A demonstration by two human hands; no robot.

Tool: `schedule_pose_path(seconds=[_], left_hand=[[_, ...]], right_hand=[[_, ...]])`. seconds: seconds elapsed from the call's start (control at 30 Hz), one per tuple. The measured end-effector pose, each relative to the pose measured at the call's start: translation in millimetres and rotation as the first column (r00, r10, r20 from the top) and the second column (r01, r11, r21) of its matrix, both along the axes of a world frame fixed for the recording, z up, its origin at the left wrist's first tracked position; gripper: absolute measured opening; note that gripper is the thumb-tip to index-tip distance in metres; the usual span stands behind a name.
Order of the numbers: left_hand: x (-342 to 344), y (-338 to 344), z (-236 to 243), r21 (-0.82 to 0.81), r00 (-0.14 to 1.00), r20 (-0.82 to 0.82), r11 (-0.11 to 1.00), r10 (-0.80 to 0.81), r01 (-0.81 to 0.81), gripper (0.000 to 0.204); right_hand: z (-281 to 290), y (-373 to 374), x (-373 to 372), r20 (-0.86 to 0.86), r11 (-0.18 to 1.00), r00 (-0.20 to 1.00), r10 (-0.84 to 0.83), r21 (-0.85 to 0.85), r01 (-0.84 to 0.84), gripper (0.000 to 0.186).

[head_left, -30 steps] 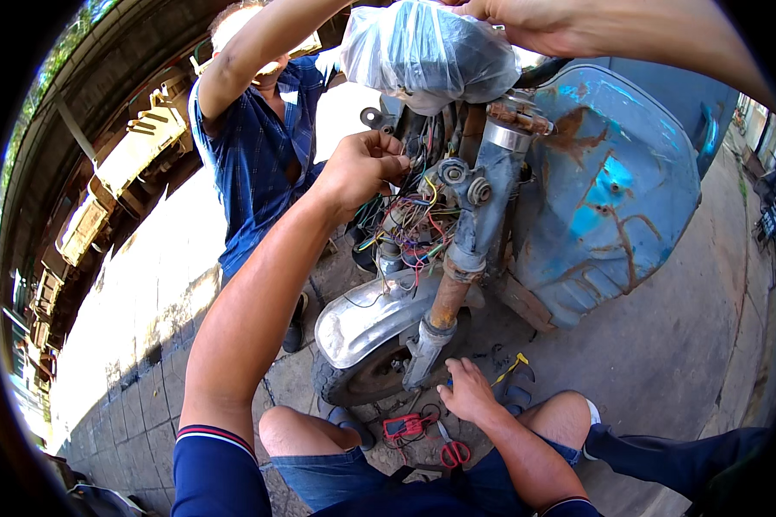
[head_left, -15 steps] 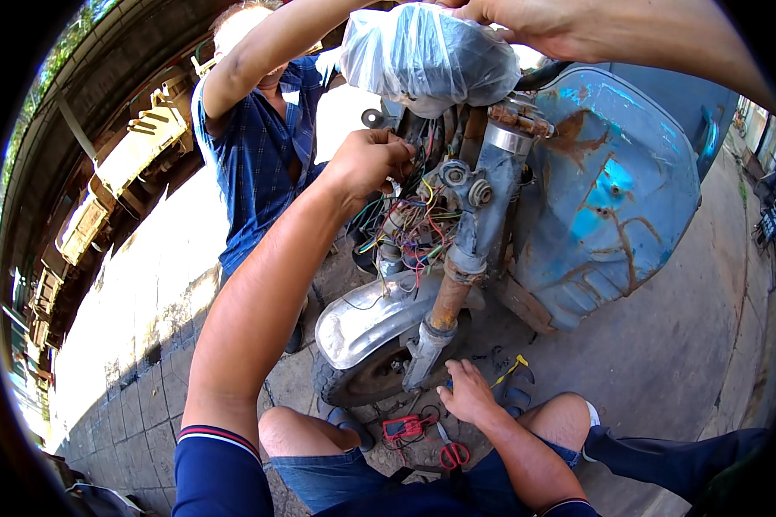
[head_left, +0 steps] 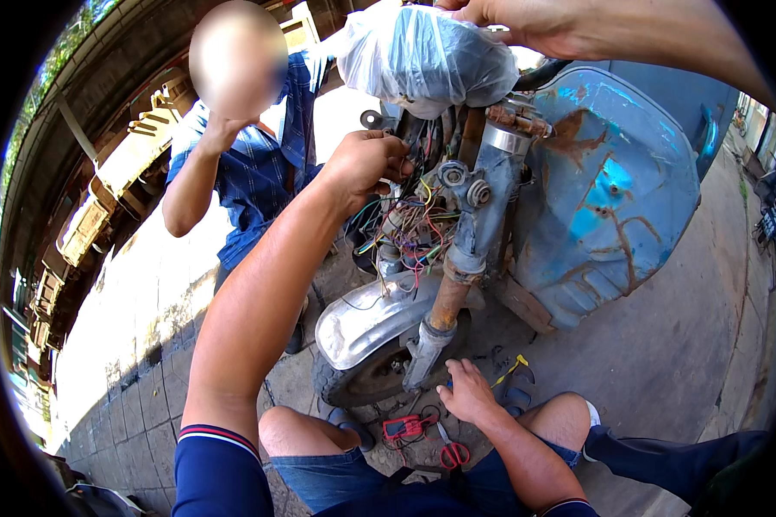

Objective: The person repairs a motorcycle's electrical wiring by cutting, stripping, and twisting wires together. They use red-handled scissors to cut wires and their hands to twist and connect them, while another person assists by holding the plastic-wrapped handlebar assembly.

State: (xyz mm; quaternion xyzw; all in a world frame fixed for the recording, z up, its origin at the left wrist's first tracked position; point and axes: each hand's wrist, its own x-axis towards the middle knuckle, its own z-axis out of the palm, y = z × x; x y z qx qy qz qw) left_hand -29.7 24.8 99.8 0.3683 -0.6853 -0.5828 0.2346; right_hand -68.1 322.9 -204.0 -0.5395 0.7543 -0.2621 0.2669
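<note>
The seated person's left hand [head_left: 368,170] reaches to the far end of a loose tangle of thin multicoloured wires [head_left: 422,231], its fingers bent in toward the thumb; I can't tell whether they pinch a strand. The tangle hangs at the front of the motorcycle, left of the grey, rust-streaked metal fork leg [head_left: 444,306] and above the shiny silver metal mudguard [head_left: 379,314]. The right hand [head_left: 472,395] hangs low, near and to the right of the black front tyre [head_left: 345,383], fingers loosely curled; whether they grip anything, I can't make out. Nearer on the ground lie a red boxy meter [head_left: 403,426] and red-handled scissors [head_left: 453,452]. On the far side, another person's hand [head_left: 535,24] touches the dark rounded bundle wrapped in clear plastic [head_left: 427,60].
</note>
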Motion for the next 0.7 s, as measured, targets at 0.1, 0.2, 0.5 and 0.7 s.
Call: schedule_pose_path(seconds=[0.1, 0.2, 0.5, 0.7], left_hand=[[0.7, -1.4, -0.5, 0.005, 1.0, -0.015, 1.0, -0.012, 0.012, 0.014], [0.1, 0.9, -1.7, 0.021, 1.0, -0.029, 1.0, 0.0, 0.001, 0.013], [9.2, -7.9, -4.4, 0.199, 0.972, -0.183, 0.963, -0.147, 0.183, 0.014], [4.7, -18.8, -15.1, 0.161, 0.959, -0.21, 0.961, -0.19, 0.226, 0.012]], right_hand=[[-1.2, 0.2, 0.3, -0.001, 1.0, 1.0, -0.001, -0.005, 0.001, 0.057], [0.2, 0.2, -0.1, -0.002, 1.0, 1.0, -0.002, 0.005, 0.002, 0.057], [3.9, 0.8, -0.6, -0.001, 1.0, 1.0, -0.005, 0.023, 0.005, 0.058], [3.1, 1.1, 0.0, -0.022, 1.0, 1.0, 0.006, 0.015, -0.005, 0.058]])
